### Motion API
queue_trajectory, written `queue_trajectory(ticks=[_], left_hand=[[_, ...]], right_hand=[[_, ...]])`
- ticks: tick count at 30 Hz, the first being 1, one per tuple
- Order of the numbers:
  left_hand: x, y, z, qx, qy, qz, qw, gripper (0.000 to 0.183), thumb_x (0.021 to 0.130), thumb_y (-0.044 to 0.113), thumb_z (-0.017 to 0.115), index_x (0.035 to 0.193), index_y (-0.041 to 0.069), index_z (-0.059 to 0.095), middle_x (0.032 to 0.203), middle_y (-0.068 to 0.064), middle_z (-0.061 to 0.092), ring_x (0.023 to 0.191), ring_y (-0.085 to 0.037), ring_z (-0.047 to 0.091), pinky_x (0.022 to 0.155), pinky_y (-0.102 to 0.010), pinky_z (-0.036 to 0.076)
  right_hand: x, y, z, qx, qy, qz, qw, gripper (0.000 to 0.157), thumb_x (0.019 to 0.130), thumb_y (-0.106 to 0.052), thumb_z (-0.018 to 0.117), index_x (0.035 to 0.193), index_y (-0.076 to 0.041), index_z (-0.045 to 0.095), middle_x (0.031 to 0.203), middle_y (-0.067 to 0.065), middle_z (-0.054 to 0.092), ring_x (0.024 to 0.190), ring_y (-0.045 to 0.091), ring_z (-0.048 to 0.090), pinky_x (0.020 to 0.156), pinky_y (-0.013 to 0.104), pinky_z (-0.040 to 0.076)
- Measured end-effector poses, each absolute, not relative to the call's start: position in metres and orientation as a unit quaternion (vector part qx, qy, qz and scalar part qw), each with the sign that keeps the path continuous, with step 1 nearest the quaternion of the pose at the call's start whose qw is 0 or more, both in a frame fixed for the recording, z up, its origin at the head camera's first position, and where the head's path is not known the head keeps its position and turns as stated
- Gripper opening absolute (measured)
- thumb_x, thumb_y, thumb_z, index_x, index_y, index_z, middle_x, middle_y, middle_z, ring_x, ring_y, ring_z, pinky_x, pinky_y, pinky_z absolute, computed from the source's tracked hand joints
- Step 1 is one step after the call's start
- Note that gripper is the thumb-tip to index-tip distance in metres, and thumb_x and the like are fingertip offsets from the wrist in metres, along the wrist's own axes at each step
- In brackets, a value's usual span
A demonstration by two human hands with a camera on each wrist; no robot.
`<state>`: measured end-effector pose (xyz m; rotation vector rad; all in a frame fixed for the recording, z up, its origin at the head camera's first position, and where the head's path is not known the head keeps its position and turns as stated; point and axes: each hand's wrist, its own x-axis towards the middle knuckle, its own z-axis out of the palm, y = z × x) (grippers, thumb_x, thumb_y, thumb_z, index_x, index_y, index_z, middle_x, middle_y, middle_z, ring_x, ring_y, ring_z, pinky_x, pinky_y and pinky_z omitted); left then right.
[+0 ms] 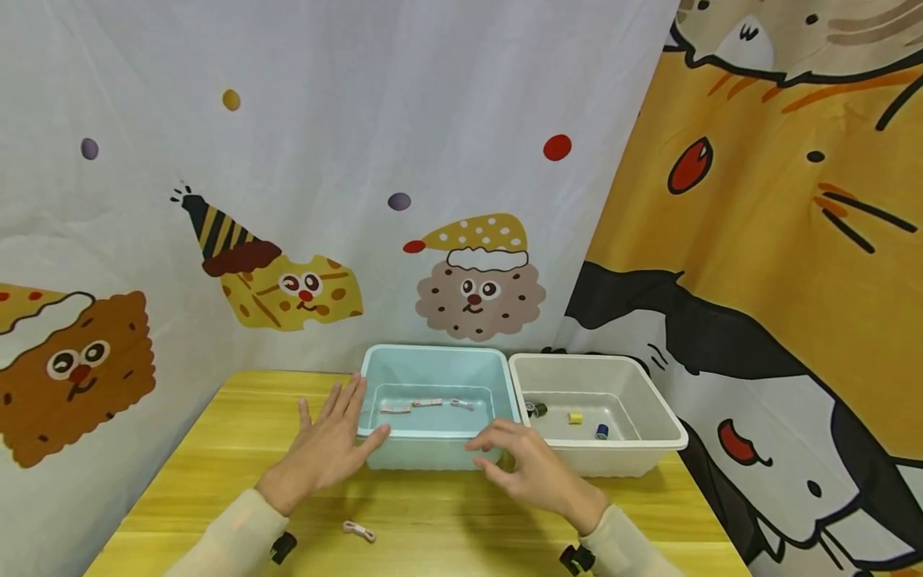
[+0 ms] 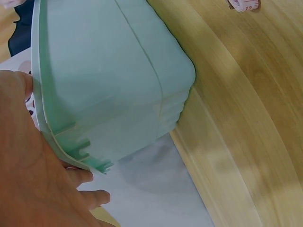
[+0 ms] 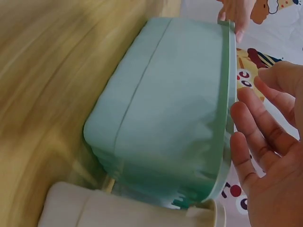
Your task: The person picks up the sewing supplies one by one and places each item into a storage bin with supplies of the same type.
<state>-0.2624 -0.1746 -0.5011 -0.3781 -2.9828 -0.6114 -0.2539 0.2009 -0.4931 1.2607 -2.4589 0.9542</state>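
Observation:
A light blue plastic bin [image 1: 436,451] stands on the table with several small folded strips [image 1: 427,402] on its floor. My left hand [image 1: 320,445] lies along the bin's left side, fingers extended, thumb at the front left corner; the left wrist view shows this hand [image 2: 42,161] right against the rim. At the front right corner is my right hand [image 1: 530,469], fingers loosely bent and holding nothing. Its fingertips [image 3: 240,111] are right by the rim in the right wrist view. A folded pink-and-white measuring tape [image 1: 359,530] lies on the table in front of the bin.
A white bin [image 1: 613,458] stands close against the blue bin's right side. Inside it are a yellow thread spool [image 1: 574,418], a blue spool [image 1: 602,432] and a dark green spool [image 1: 540,409]. A printed cloth [image 1: 324,120] hangs behind the wooden table [image 1: 216,449].

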Motion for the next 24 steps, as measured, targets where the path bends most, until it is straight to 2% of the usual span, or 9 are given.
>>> queue_trajectory(ticks=[8,15,19,24], left_hand=[[-0.261,-0.173,-0.499,-0.124,-0.972,-0.199,0.033,0.107,0.116,0.079,0.045,0.188,0.007,0.011,0.198,-0.013,0.008,0.181,-0.052,0.015,0.129,-0.098,-0.004],[-0.263,-0.174,-0.499,-0.128,-0.971,-0.198,0.040,0.106,0.117,0.078,0.045,0.188,0.006,0.012,0.198,-0.014,0.010,0.181,-0.053,0.016,0.129,-0.099,-0.003],[-0.263,-0.173,-0.499,-0.129,-0.971,-0.196,0.043,0.106,0.117,0.078,0.045,0.187,0.005,0.013,0.197,-0.015,0.012,0.181,-0.054,0.016,0.129,-0.100,-0.001],[-0.262,-0.173,-0.499,-0.128,-0.971,-0.197,0.036,0.107,0.117,0.078,0.045,0.188,0.006,0.012,0.198,-0.015,0.010,0.181,-0.054,0.015,0.128,-0.100,-0.003]], right_hand=[[-0.247,0.191,-0.501,0.446,-0.831,0.309,0.124,0.025,0.107,-0.011,0.086,0.128,-0.023,0.084,0.121,-0.004,0.083,0.105,0.013,0.077,0.086,0.021,0.064],[-0.245,0.180,-0.513,0.455,-0.828,0.312,0.101,0.024,0.107,-0.011,0.085,0.130,-0.019,0.084,0.122,-0.004,0.084,0.106,0.018,0.081,0.095,0.035,0.071],[-0.242,0.173,-0.520,0.448,-0.837,0.307,0.067,0.025,0.108,-0.016,0.085,0.133,-0.020,0.084,0.122,-0.004,0.083,0.108,0.019,0.081,0.097,0.028,0.068],[-0.239,0.160,-0.528,0.443,-0.845,0.298,0.030,0.026,0.109,-0.020,0.085,0.135,-0.019,0.084,0.122,-0.003,0.083,0.109,0.011,0.078,0.096,0.019,0.063]])
